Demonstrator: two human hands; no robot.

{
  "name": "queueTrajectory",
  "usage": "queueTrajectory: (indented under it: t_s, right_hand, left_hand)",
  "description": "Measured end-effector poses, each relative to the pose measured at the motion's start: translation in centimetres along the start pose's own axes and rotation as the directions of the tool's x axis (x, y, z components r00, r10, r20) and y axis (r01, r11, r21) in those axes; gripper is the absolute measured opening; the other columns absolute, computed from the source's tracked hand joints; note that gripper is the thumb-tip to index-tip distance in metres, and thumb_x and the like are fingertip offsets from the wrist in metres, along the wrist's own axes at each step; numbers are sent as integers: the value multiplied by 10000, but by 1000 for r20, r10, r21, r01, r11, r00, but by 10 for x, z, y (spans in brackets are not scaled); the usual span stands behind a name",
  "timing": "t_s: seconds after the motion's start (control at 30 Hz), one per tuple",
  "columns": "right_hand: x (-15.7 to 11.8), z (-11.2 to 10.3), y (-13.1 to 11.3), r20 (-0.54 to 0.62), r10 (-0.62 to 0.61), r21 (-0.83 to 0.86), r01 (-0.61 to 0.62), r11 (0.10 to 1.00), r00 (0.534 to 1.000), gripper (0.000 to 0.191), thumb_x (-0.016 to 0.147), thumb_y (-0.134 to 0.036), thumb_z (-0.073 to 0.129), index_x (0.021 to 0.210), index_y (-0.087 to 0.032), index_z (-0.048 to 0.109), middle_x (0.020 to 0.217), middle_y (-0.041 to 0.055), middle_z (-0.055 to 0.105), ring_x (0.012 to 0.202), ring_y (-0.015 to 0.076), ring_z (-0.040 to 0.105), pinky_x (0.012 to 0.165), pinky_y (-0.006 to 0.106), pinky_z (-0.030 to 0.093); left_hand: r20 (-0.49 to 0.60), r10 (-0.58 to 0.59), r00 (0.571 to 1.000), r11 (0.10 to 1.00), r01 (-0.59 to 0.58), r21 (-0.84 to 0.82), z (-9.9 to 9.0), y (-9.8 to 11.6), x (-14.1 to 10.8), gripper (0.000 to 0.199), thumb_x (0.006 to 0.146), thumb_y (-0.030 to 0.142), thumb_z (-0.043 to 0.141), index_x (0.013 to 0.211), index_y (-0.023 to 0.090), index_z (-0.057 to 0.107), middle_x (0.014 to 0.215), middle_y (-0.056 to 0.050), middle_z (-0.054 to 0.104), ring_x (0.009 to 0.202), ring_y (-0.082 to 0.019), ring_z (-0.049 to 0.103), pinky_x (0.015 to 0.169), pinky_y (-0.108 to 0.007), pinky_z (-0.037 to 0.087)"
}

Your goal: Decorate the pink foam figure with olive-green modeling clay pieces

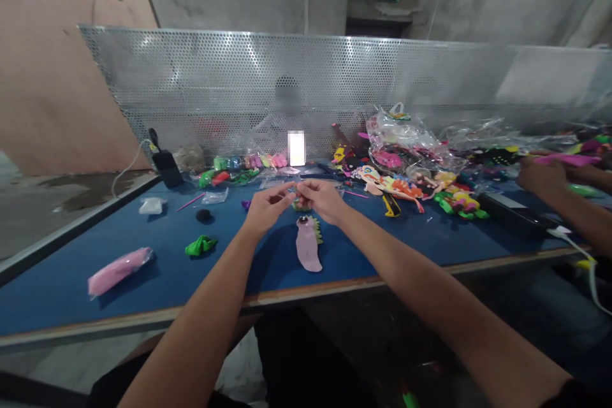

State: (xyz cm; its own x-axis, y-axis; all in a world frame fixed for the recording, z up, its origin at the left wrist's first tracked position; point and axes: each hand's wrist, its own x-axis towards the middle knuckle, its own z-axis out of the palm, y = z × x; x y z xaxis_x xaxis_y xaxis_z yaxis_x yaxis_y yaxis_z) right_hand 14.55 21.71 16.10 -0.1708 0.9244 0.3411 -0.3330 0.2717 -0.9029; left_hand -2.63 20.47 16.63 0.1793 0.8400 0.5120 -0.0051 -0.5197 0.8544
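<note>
My left hand (pixel 268 205) and my right hand (pixel 321 199) meet over the middle of the blue table, fingertips pinched together. What they pinch, if anything, is too small to tell. Just below them lies a flat pale-pink creature figure (pixel 308 247) with a dark eye and green spikes along one side; neither hand touches it. Left of my left hand are a green lump of clay (pixel 199 245) and a small black lump (pixel 203 215). Something greenish, partly hidden, sits behind my right fingers.
A wrapped pink clay pack (pixel 120 271), a white lump (pixel 152 206) and a black device (pixel 167 169) lie left. Colourful foam shapes and plastic bags (pixel 406 143) pile up at back right, near a yellow cutter (pixel 391 206). At far right, another person's hands (pixel 545 177) hold something pink.
</note>
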Motion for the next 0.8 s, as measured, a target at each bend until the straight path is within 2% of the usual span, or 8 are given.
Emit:
queueTrajectory:
  t_s: [0.17, 0.27, 0.37, 0.53, 0.67, 0.8]
  right_hand:
    - [-3, 2, 0, 44, 53, -21, -52, 998, 998, 500, 630, -585, 874, 614, -151, 626, 520, -21, 582, 413, 82, 513, 388, 201, 458]
    - [-5, 1, 2, 68, 61, -26, -60, 998, 996, 505, 641, -576, 873, 597, -147, 613, 489, -25, 572, 372, 72, 489, 342, 179, 411]
    - [-7, 0, 4, 91, 59, -41, -55, 998, 994, 490, 671, -571, 858, 617, -134, 643, 511, -7, 609, 370, 77, 509, 335, 176, 421]
    - [-10, 2, 1, 155, 79, -67, -69, 995, 985, 516, 686, -611, 832, 710, -116, 689, 630, 31, 675, 410, 94, 551, 379, 220, 502]
    - [-11, 3, 0, 170, 78, -79, -66, 995, 982, 501, 677, -586, 849, 693, -123, 661, 607, -4, 637, 418, 85, 538, 398, 216, 511]
    - [-11, 3, -4, 176, 96, -91, -81, 993, 980, 536, 669, -636, 827, 674, -145, 609, 541, -45, 569, 396, 78, 510, 384, 202, 480]
  left_hand:
    - [2, 46, 999, 993, -46, 110, -3, -3, 1, 250, 709, 377, 794, 899, 218, 827, 690, -16, 707, 566, -132, 529, 534, -270, 415]
    - [30, 66, 997, 983, -70, 168, -5, -6, 3, 271, 728, 396, 779, 924, 215, 823, 708, -23, 722, 586, -144, 557, 544, -273, 432]
    - [73, 83, 994, 974, -96, 204, -6, -9, 4, 333, 759, 412, 755, 1011, 201, 807, 700, -22, 725, 589, -145, 573, 554, -271, 449]
    - [88, 129, 988, 966, -145, 213, -8, -10, 5, 324, 801, 410, 718, 987, 160, 806, 690, -30, 722, 591, -136, 578, 570, -263, 461]
    - [104, 154, 983, 966, -171, 194, -7, -10, 4, 331, 812, 397, 711, 1012, 151, 802, 686, -35, 721, 587, -130, 579, 566, -255, 464]
    - [109, 176, 978, 968, -192, 163, -1, -4, 2, 352, 804, 408, 728, 1040, 156, 795, 716, -37, 729, 590, -130, 592, 565, -254, 471]
